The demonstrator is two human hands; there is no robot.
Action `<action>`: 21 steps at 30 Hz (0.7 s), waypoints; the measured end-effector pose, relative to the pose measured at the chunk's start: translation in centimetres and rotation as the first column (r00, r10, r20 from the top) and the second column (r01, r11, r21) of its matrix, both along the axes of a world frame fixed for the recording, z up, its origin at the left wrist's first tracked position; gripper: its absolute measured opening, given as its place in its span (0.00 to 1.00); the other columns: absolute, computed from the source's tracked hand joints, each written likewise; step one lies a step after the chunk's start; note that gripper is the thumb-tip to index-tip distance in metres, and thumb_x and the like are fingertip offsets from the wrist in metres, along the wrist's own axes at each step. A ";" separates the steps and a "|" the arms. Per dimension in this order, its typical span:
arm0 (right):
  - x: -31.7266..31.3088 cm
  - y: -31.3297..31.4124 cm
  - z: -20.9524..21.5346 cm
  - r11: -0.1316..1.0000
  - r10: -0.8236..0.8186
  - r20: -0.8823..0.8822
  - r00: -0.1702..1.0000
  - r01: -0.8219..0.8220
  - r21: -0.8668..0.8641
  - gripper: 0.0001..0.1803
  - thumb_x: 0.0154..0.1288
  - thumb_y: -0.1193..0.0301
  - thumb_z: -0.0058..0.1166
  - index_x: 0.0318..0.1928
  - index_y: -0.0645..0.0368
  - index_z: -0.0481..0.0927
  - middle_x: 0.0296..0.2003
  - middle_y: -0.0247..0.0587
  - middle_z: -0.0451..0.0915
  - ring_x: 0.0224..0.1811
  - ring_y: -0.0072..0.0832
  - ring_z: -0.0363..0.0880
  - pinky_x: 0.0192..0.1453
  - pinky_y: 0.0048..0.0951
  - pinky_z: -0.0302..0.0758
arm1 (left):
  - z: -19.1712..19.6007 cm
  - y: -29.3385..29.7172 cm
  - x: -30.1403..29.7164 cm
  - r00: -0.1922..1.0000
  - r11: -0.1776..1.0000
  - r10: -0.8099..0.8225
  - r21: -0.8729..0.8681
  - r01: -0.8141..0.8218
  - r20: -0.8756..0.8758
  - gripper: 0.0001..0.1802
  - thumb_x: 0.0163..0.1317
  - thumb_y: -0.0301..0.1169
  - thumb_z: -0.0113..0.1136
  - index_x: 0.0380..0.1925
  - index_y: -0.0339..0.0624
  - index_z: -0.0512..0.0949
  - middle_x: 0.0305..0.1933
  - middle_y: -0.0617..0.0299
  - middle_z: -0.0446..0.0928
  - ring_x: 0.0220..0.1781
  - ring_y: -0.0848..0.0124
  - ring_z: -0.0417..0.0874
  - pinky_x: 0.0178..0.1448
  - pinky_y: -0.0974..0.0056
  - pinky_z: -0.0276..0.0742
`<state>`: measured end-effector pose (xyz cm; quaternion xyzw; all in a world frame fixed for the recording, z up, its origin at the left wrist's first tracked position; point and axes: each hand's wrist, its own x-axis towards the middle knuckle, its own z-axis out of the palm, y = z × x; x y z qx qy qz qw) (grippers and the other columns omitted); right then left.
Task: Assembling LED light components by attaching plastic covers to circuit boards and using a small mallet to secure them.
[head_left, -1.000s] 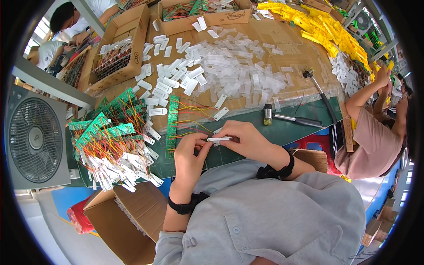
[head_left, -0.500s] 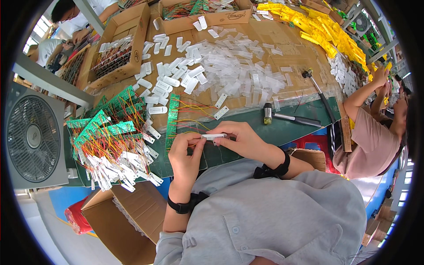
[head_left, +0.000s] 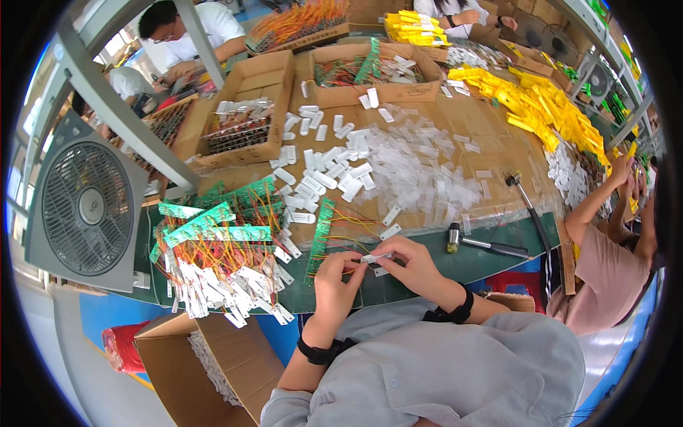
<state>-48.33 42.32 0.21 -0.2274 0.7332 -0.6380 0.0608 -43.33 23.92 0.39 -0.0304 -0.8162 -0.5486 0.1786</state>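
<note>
Between my two hands, above the near edge of the green table mat, is a small white plastic casing (head_left: 373, 259). My left hand (head_left: 336, 282) pinches its left end between thumb and fingers. The thumb and fingers of my right hand (head_left: 413, 265) close on its right end. Just left of them lies a green circuit board strip (head_left: 320, 240), with red and yellow wires running rightward toward white pieces with holes (head_left: 390, 215) and toward my hands. Whether a wire enters the held casing is hidden by my fingers.
Left lies a heap of green boards (head_left: 203, 226) with wired white pieces (head_left: 213, 286), beside a grey fan (head_left: 91, 206). Ahead are white covers (head_left: 313, 186), clear strips (head_left: 420, 167) and cartons (head_left: 245, 146). Two hammers (head_left: 491, 247) lie right, near a co-worker's arm (head_left: 597, 196).
The whole view has shifted, so the table and hands sit lower and further right. The white casing, still in both hands, now appears more tilted and more covered by my fingers.
</note>
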 end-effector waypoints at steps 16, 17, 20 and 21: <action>0.1 -1.2 0.0 0.987 -0.083 0.145 0.986 0.101 -0.126 0.08 0.67 0.80 0.62 0.46 0.63 0.86 0.44 0.42 0.85 0.43 0.23 0.84 0.48 0.25 0.81 | -0.5 -1.0 -0.3 1.000 1.000 -0.003 -0.017 0.004 0.030 0.17 0.55 0.19 0.71 0.44 0.38 0.80 0.32 0.58 0.79 0.35 0.61 0.82 0.45 0.59 0.77; 0.2 -1.4 0.0 0.983 -0.049 0.181 0.982 0.080 -0.166 0.09 0.66 0.80 0.62 0.46 0.63 0.86 0.44 0.41 0.85 0.42 0.24 0.85 0.47 0.25 0.81 | -0.5 -1.1 -0.3 0.998 1.000 -0.019 -0.011 0.019 0.053 0.17 0.55 0.20 0.72 0.45 0.38 0.80 0.31 0.58 0.79 0.35 0.61 0.81 0.45 0.59 0.77; 0.0 -1.4 0.3 0.993 -0.003 0.073 0.997 0.011 -0.116 0.09 0.66 0.80 0.62 0.47 0.61 0.86 0.42 0.41 0.85 0.41 0.26 0.85 0.46 0.26 0.81 | -0.5 -1.2 -0.4 0.997 0.998 -0.026 -0.057 0.030 0.069 0.18 0.57 0.18 0.71 0.48 0.36 0.79 0.27 0.62 0.79 0.31 0.74 0.79 0.40 0.69 0.75; -0.2 -1.4 0.5 0.999 0.048 -0.073 0.996 -0.048 -0.010 0.10 0.66 0.80 0.62 0.47 0.61 0.86 0.42 0.40 0.86 0.40 0.27 0.86 0.45 0.27 0.82 | -0.3 -1.2 -0.4 0.993 0.997 -0.009 -0.076 0.018 0.121 0.18 0.57 0.19 0.72 0.48 0.36 0.79 0.26 0.63 0.79 0.30 0.75 0.79 0.39 0.69 0.75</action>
